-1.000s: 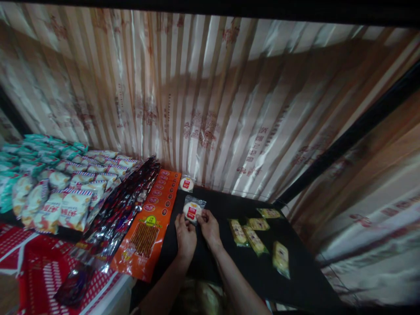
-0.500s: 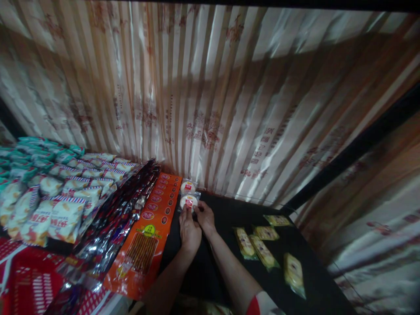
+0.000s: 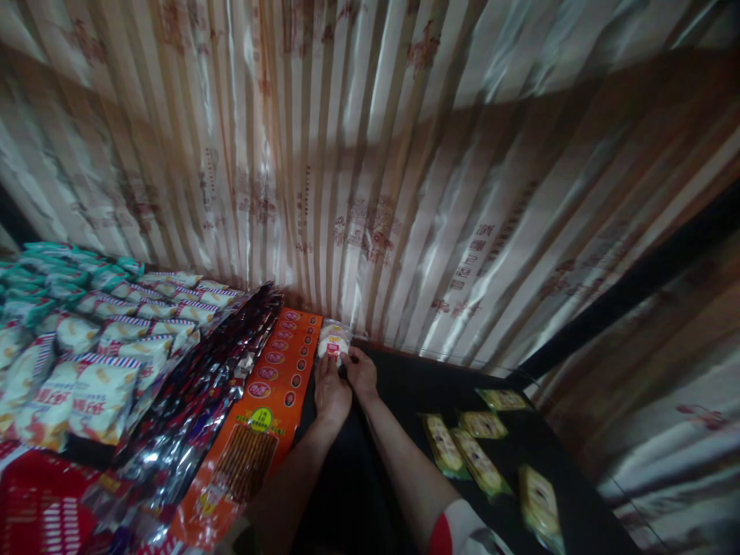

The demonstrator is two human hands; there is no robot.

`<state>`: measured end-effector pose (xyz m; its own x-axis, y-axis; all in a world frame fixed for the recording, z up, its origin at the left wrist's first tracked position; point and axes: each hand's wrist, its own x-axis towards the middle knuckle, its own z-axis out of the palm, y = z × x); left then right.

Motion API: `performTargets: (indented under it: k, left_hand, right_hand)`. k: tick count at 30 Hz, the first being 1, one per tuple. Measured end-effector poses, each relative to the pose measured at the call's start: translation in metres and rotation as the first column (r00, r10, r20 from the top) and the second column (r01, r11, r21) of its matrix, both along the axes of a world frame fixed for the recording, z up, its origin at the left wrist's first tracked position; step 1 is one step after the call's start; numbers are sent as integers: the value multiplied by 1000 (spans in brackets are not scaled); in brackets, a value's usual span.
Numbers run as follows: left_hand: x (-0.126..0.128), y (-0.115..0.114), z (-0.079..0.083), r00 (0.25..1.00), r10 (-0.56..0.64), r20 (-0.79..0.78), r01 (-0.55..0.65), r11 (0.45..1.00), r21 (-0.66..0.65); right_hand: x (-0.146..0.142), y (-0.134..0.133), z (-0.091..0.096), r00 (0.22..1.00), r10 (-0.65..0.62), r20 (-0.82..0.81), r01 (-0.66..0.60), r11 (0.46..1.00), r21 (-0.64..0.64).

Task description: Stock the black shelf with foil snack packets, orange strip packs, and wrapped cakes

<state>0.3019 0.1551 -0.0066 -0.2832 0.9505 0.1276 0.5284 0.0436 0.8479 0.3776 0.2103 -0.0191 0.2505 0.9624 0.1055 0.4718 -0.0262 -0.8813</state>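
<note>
A round white rice cracker in a clear wrapper with a red label [image 3: 334, 338] lies at the back of the black shelf, near the curtain. My left hand [image 3: 331, 395] has its fingertips closed on the near left edge of this packet. At its near right edge, my right hand [image 3: 361, 375] pinches the same wrapper. Beside the packet on the left runs a row of overlapping orange snack packs [image 3: 250, 432] with a window showing brown sticks. Whether another packet lies beneath the cracker cannot be made out.
Several yellow wrapped cakes [image 3: 475, 460] lie on the black shelf [image 3: 398, 420] to the right. Dark shiny packets [image 3: 202, 405], white snack bags [image 3: 104, 397] and green bags [image 3: 69, 270] fill the left. A red basket [image 3: 40, 501] is at lower left; a striped curtain [image 3: 370, 193] hangs behind.
Both hands have pushed the near cracker packet away from me, over the place of the one behind. Two crackers showed before; one shows now. The view has shifted slightly.
</note>
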Motion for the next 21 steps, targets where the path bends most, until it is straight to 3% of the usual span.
performTargets:
  k: [5, 11, 21]
  left_hand:
    - [-2, 6, 0, 1000, -1, 25, 1, 1000, -7]
    - [1, 10, -3, 999, -15, -48, 15, 1000, 1]
    - [3, 0, 4, 943, -97, -319, 56, 989, -133]
  right_hand:
    - [-2, 5, 4, 997, 7, 72, -5, 1000, -30]
    - [-4, 10, 5, 984, -15, 178, 31, 996, -85]
    - [-2, 0, 1, 982, -66, 179, 77, 995, -59]
